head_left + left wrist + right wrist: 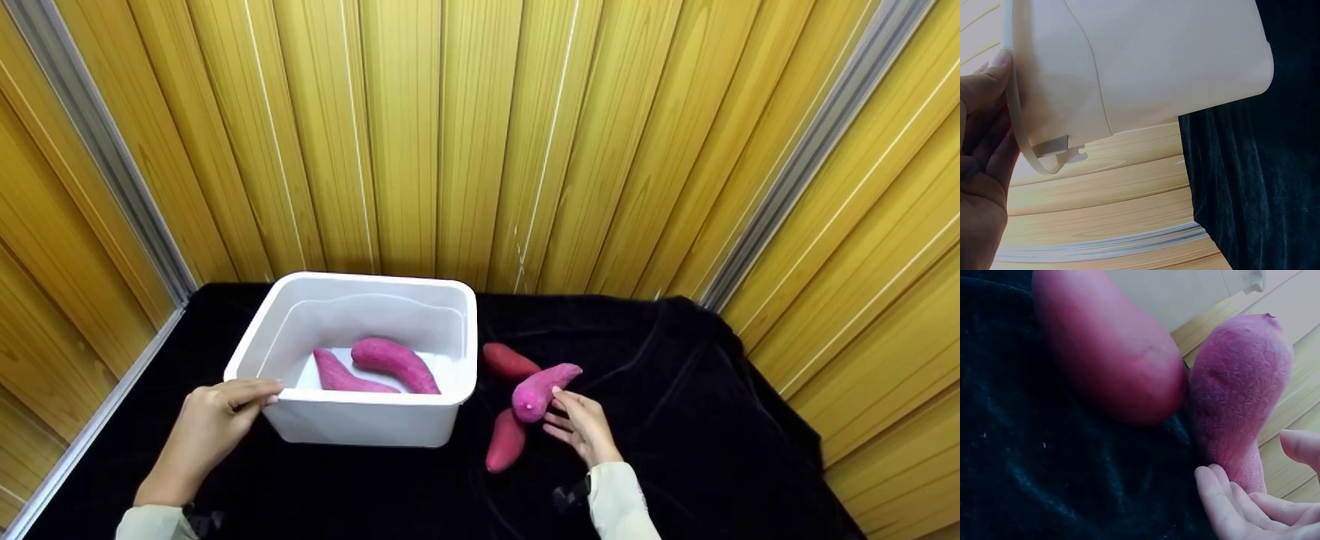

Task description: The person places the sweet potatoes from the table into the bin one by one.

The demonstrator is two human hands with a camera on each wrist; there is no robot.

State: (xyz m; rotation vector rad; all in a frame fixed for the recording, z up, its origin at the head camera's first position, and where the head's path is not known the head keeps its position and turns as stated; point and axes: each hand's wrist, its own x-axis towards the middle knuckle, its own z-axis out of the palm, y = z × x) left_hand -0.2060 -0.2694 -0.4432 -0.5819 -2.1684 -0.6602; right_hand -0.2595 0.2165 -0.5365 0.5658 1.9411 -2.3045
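Note:
My left hand (214,420) pinches the rim of a white plastic bin (360,420) at its front left corner, thumb on one side and fingers on the other. Inside the bin lie two purple-pink sweet potatoes (394,364). To the right of the bin, my right hand (585,427) is at a purple-pink sweet potato (536,394) with a tapered end. In the right wrist view the fingers touch its narrow neck (1235,464), while the thumb (1300,447) stands apart from it. Two redder sweet potatoes, one behind (510,361) and one in front (506,442), lie close beside it.
Black velvety cloth (697,420) covers the table under everything. Yellow wood-patterned panels (480,150) rise behind and on both sides, with grey metal strips (810,142) at the corners.

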